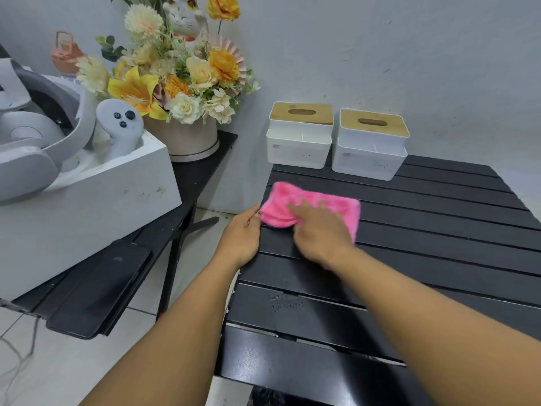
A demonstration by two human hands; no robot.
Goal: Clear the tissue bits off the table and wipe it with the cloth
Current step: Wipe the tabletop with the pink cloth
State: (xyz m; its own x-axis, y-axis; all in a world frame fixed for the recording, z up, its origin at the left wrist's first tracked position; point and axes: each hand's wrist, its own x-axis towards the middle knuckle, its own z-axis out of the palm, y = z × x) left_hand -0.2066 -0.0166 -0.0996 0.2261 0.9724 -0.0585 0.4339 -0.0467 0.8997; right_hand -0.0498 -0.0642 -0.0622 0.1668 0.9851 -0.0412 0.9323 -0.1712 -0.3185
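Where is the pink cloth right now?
In the head view, the pink cloth lies near the left edge of the black table, under the right hand, with the left hand at its left end.

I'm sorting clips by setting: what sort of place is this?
Probably a home or small-office corner: a slatted black table against a plain wall, a flower arrangement beside it, and a VR headset boxed nearby.

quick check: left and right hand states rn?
Left hand: open, at the left edge of the table, fingertips by the pink cloth.
Right hand: open, fingers flat, pressing the pink cloth.
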